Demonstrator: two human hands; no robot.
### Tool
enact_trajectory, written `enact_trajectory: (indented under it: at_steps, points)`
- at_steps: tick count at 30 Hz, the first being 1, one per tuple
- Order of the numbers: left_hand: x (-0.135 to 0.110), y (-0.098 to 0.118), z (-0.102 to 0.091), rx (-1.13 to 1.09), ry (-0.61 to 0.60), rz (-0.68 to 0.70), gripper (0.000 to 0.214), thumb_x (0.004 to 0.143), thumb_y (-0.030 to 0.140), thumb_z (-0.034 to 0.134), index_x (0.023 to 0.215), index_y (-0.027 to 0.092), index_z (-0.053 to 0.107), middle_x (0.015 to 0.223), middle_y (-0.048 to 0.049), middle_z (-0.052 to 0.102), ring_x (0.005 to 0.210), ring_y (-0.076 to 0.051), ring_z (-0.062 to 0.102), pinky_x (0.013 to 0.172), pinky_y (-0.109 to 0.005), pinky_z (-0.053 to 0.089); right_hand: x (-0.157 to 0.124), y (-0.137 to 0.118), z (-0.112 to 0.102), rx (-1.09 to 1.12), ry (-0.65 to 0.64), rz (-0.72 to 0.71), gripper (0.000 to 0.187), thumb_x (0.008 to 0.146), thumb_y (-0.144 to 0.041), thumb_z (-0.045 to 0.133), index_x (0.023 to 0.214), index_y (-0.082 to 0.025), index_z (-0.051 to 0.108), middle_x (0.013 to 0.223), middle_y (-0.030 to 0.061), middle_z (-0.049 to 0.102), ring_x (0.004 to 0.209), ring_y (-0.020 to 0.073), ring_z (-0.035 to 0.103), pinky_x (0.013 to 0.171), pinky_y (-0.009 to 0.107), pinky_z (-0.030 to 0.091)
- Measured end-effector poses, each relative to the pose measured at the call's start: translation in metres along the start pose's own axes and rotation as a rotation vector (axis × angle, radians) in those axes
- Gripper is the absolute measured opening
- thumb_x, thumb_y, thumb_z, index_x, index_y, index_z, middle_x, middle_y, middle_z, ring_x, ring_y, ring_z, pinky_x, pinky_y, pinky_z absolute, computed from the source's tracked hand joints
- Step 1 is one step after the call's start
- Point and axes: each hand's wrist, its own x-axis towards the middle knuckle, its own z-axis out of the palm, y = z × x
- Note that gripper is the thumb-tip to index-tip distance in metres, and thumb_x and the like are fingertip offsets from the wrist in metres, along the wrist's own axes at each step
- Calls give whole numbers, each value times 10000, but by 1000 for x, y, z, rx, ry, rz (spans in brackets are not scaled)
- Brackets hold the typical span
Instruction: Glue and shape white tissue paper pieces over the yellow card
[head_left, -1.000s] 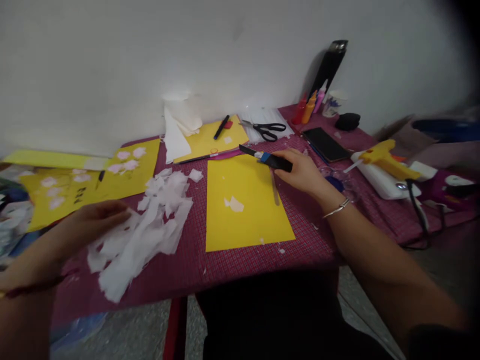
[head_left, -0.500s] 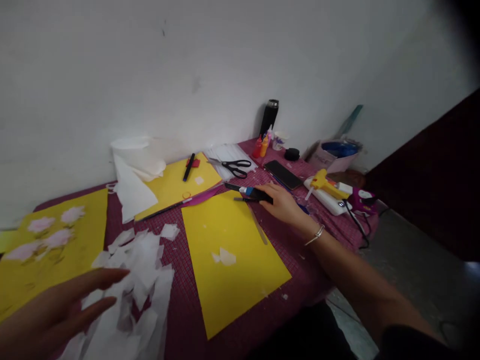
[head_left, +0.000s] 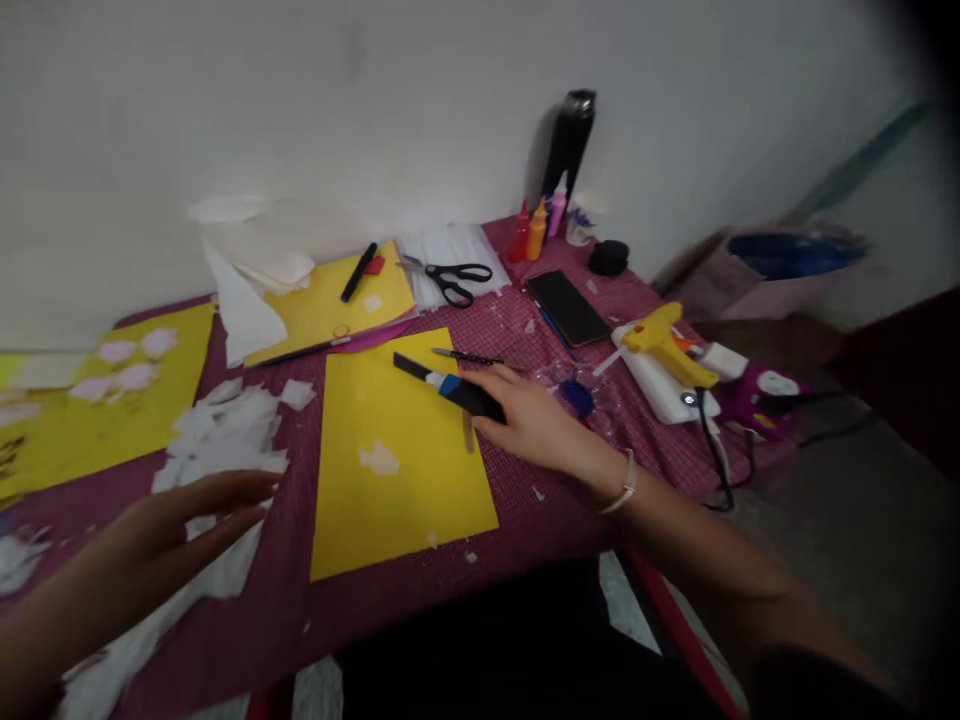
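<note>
A: What is held by the right hand [head_left: 529, 418]?

B: A cutter [head_left: 450, 387] is gripped, fingers closed about its black handle. It is held over the far end of a yellow sheet [head_left: 397, 530], which is laid near the front edge of the tabletop [head_left: 559, 515]; the blade is pointed toward the back left corner.

A: And the left hand [head_left: 191, 525]?

B: Thumb and forefinger are parted slightly, with nothing seen between them. They are held over white scraps [head_left: 244, 430], left of the sheet; whether these are touched cannot be told.

A: Elsewhere?

B: Scissors [head_left: 436, 271] are laid by the back edge, a glue gun [head_left: 661, 342] toward the right edge.
</note>
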Motion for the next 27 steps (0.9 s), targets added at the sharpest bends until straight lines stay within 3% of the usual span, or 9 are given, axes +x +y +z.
enact_trajectory:
  at_steps: [3, 6, 10, 12, 14, 17, 19, 21, 27]
  points:
    - [-17, 31, 30, -115, -53, -178, 282, 798, 522, 597, 959, 330, 726, 945, 5, 768, 848, -253, 718, 706, -369, 595, -8, 8, -11, 163, 47, 10, 504, 831, -192, 582, 1331, -197, 517, 1176, 109, 615, 1084, 251, 602, 944, 422, 488]
    - [1, 52, 64, -212, 54, -280, 424, 800, 497, 584, 1091, 196, 650, 920, -81, 724, 759, -234, 688, 664, -371, 578, -11, 13, -13, 226, 43, 31, 493, 821, -179, 575, 1310, -216, 525, 1162, 99, 616, 1066, 249, 608, 922, 426, 495]
    - [37, 64, 95, -134, 83, -134, 521, 738, 377, 657, 1207, 165, 580, 1160, -135, 604, 817, -202, 642, 673, -342, 548, -10, 13, -6, 228, -63, 36, 503, 809, -159, 564, 1309, -202, 526, 1148, 101, 617, 1048, 249, 613, 912, 417, 501]
    - [48, 68, 104, -24, 45, -41, 328, 742, 273, 635, 1053, 167, 634, 1025, -98, 615, 829, -196, 619, 712, -330, 516, -9, 14, -2, 204, -61, 25, 502, 813, -163, 563, 1312, -203, 525, 1132, 99, 616, 1035, 248, 614, 907, 414, 504]
    - [53, 72, 110, 34, -13, 10, 87, 748, 163, 551, 803, 178, 616, 794, -40, 599, 707, -166, 581, 649, -297, 462, -9, 16, 1, 172, -29, 2, 500, 817, -171, 567, 1313, -213, 523, 1132, 93, 615, 1035, 249, 612, 912, 415, 502]
    - [52, 69, 112, 7, -32, 55, 85, 702, 110, 520, 683, 189, 546, 673, -2, 565, 608, -136, 526, 573, -262, 384, -8, 19, 4, 108, 14, -32, 492, 807, -169, 576, 1297, -201, 538, 1151, 104, 612, 1051, 258, 608, 923, 420, 496]
    - [52, 61, 102, -67, -34, 55, 62, 674, 127, 531, 675, 188, 544, 641, 11, 555, 579, -127, 504, 546, -248, 358, -6, 22, 5, 66, 34, -61, 490, 800, -172, 582, 1289, -180, 550, 1144, 117, 613, 1045, 266, 610, 915, 425, 499]
    - [56, 48, 79, -163, -24, 24, 51, 637, 147, 532, 663, 186, 549, 594, 26, 537, 552, -121, 485, 524, -239, 343, -4, 25, 6, 48, 58, -88, 491, 800, -184, 588, 1290, -169, 555, 1124, 122, 619, 1024, 267, 618, 899, 429, 505]
    - [93, 4, -24, -185, 270, -76, 66, 575, 193, 581, 634, 170, 596, 541, 19, 548, 533, -125, 459, 513, -251, 332, 1, 26, 18, 23, 103, -99, 503, 798, -231, 611, 1298, -218, 561, 1170, 101, 641, 1093, 285, 609, 950, 481, 486]
